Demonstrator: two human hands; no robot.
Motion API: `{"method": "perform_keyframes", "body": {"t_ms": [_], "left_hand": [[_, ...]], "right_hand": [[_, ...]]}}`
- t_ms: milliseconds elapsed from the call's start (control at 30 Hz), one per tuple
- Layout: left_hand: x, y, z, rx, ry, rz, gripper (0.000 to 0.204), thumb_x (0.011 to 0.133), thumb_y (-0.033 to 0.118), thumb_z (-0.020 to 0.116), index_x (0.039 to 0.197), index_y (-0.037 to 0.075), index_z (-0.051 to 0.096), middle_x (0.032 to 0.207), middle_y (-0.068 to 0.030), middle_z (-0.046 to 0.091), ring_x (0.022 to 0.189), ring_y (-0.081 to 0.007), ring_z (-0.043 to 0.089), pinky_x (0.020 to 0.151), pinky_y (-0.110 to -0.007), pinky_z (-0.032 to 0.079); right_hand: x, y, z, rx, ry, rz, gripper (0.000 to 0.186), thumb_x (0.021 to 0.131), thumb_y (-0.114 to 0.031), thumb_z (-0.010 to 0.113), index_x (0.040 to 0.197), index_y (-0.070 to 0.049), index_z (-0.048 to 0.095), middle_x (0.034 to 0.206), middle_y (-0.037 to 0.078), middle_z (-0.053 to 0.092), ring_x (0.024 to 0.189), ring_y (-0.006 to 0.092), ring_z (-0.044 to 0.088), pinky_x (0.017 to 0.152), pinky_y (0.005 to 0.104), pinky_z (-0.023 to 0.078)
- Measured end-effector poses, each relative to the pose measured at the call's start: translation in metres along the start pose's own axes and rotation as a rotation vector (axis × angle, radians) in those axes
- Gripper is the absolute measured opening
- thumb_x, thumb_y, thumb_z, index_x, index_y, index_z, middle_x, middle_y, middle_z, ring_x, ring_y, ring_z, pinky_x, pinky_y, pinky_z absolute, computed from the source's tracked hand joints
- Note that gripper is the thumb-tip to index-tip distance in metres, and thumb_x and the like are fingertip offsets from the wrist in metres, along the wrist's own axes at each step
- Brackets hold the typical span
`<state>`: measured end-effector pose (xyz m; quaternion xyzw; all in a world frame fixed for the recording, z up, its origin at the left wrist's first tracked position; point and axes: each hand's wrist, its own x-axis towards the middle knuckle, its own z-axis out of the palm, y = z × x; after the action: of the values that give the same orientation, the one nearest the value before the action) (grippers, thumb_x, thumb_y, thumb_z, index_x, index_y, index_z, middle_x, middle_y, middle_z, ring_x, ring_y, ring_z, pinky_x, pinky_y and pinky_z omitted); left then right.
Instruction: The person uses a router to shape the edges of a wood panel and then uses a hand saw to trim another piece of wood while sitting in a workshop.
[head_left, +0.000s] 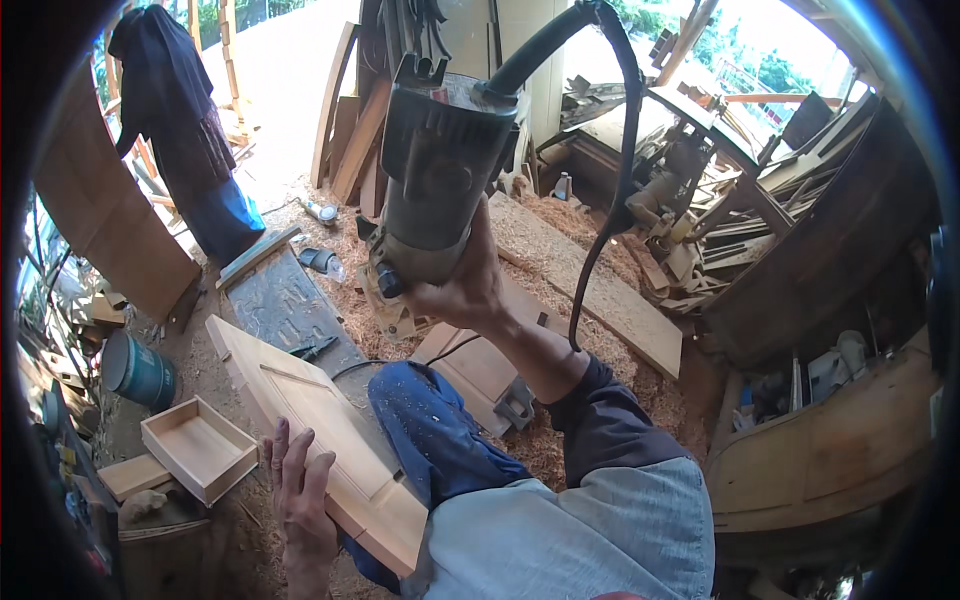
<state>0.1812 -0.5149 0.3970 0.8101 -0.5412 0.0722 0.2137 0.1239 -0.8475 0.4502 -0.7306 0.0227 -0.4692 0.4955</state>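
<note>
A corded wood router is lifted high in front of me, with my right hand wrapped round its lower body. Its dark motor housing is up and its base is down to the left; a thick black cord arcs off the top to the right. A pale wooden panel with a routed groove lies tilted by my knee. Along the panel's left edge is my left hand, its fingers stretched out, close to or touching the edge; which of the two I cannot tell.
Left of the panel sit a small open wooden drawer box and a green bucket. A grey board lies beyond the panel. Shavings and a long plank cover the floor to the right. A large curved wooden piece stands at the right.
</note>
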Motion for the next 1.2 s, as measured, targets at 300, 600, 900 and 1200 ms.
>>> {"method": "perform_keyframes", "body": {"t_ms": [300,600,900,1200], "left_hand": [[-0.007,0.009,0.014,-0.245,0.243,-0.026,0.023,0.095,0.012,0.05,0.114,0.004,0.06,0.135,-0.0169,0.056,0.141,-0.043,0.04,0.119,-0.059,0.027],[-0.048,0.101,0.035,-0.437,0.359,-0.07,0.085,0.096,0.057,0.054,0.154,0.001,0.028,0.159,-0.0339,0.015,0.148,-0.0512,0.017,0.118,-0.061,0.021],[-0.055,0.12,0.066,-0.497,0.431,-0.277,0.093,0.087,0.016,0.065,0.154,-0.01,0.006,0.16,-0.0323,0.017,0.149,-0.0443,0.02,0.12,-0.047,0.023],[0.014,-0.018,-0.033,0.401,0.011,0.364,0.059,0.087,0.029,0.064,0.143,0.018,0.051,0.153,-0.0149,0.041,0.146,-0.0307,0.035,0.123,-0.05,0.025]], "right_hand": [[-0.021,-0.031,0.006,-0.097,-0.063,-0.027,0.096,0.059,-0.014,0.08,0.14,-0.006,0.027,0.121,0.016,0.053,0.112,0.0292,0.059,0.094,0.0423,0.051],[-0.034,-0.042,-0.024,-0.146,-0.065,0.047,0.096,0.06,-0.013,0.081,0.139,-0.004,0.028,0.123,0.017,0.052,0.113,0.0288,0.058,0.097,0.0415,0.049],[-0.046,-0.012,-0.02,0.206,-0.023,-0.086,0.089,0.07,-0.007,0.084,0.14,-0.004,0.03,0.121,0.018,0.059,0.103,0.0267,0.067,0.089,0.0383,0.059],[-0.058,-0.02,-0.035,0.101,0.001,-0.13,0.094,0.067,-0.007,0.086,0.14,-0.003,0.028,0.12,0.017,0.058,0.101,0.0253,0.067,0.082,0.0355,0.062]]}}
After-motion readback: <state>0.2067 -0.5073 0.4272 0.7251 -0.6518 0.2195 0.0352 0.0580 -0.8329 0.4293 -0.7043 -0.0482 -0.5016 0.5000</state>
